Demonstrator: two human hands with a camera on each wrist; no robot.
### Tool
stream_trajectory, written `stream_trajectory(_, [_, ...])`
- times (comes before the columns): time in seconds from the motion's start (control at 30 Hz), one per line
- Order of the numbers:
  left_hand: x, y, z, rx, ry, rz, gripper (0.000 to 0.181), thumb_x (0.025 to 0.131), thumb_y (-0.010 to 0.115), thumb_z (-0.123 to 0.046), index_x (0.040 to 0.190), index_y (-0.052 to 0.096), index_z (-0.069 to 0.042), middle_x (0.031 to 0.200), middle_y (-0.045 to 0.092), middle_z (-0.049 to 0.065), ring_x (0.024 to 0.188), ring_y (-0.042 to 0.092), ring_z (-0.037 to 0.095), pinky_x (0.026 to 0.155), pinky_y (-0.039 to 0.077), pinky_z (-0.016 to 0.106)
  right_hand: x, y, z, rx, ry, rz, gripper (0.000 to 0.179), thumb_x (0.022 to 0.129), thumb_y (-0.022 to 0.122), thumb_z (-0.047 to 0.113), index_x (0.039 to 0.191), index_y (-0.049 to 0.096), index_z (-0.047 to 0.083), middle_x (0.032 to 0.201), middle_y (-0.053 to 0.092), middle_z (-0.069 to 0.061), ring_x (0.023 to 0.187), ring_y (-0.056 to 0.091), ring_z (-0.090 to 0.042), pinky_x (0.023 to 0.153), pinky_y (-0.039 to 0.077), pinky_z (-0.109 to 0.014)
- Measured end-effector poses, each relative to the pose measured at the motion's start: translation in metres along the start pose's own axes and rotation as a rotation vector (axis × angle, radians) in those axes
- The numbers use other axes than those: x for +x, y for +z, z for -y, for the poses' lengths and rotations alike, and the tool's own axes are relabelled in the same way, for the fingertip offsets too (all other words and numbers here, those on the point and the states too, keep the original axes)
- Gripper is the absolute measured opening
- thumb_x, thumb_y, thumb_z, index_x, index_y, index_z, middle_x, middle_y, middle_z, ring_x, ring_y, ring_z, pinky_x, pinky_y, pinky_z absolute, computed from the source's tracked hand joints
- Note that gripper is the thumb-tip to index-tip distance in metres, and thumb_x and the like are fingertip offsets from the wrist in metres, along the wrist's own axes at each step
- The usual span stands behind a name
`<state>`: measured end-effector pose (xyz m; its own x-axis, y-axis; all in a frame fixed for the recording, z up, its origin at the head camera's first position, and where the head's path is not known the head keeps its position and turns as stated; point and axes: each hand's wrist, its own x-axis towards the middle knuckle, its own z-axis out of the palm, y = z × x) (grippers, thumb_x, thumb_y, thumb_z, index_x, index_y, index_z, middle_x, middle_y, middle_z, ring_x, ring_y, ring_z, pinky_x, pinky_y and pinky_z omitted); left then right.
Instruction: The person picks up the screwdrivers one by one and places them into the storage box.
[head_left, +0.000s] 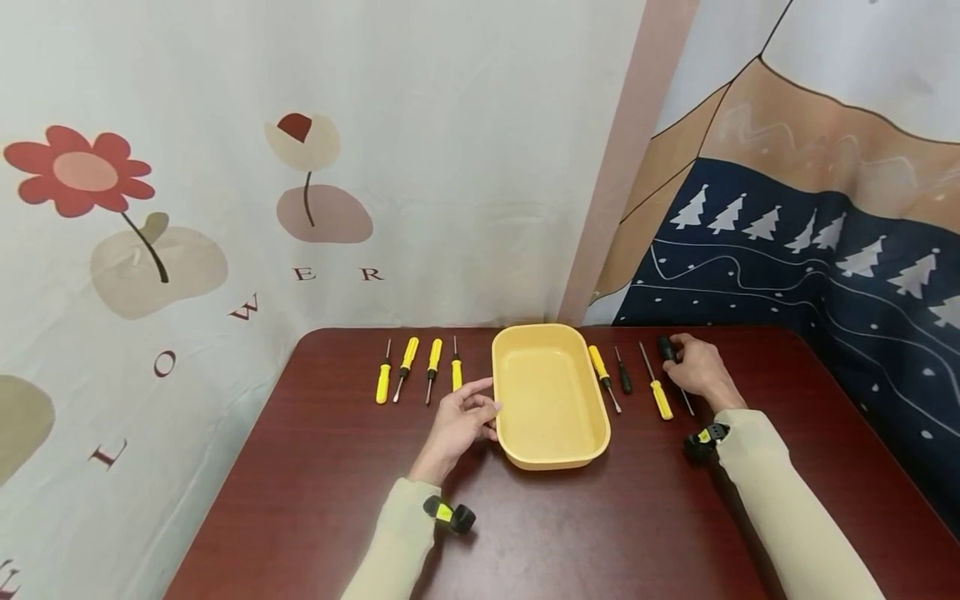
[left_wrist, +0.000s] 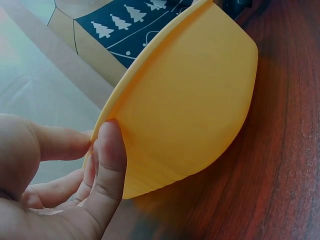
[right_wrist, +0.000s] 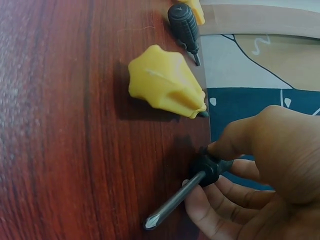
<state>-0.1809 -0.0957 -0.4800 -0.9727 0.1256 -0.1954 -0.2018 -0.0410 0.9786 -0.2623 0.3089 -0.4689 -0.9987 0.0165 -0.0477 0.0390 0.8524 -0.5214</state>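
A yellow plastic tray [head_left: 551,458] stands on the table, and my left hand [head_left: 459,423] pinches its left rim. Thumb and fingers meet on that rim in the left wrist view, the tray's outer wall [left_wrist: 195,95] facing the camera. On the right, my right hand [head_left: 697,367] grips the black handle of a screwdriver [right_wrist: 172,201], whose metal shaft points back toward the table's front. Just left of that hand lies a yellow-handled screwdriver [head_left: 662,400]; beside it is a small black screwdriver [head_left: 625,379].
Several yellow-handled screwdrivers, one of them [head_left: 383,379] farthest left, lie in a row left of the tray. Another yellow screwdriver [head_left: 602,372] lies close to the tray's right side. A printed curtain [head_left: 450,167] hangs behind the dark red table [head_left: 315,500].
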Motion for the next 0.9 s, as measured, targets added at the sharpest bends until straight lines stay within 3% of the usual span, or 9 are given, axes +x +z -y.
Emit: stream_trajectory(0.9, [0.001, 0.002, 0.001, -0.037, 0.011, 0.005, 0.052, 0.096, 0.065, 0.002, 0.146, 0.053, -0.003, 0.092, 0.061, 0.006, 0.065, 0.062, 0.016, 0.059, 0.058, 0.026, -0.006, -0.006, 0.007, 0.054, -0.026, -0.044, 0.056, 0.096, 0.062, 0.014, 0.146, 0.046, -0.005, 0.120, 0.061, -0.030, 0.100, 0.062, -0.040, 0.080, 0.057, -0.045])
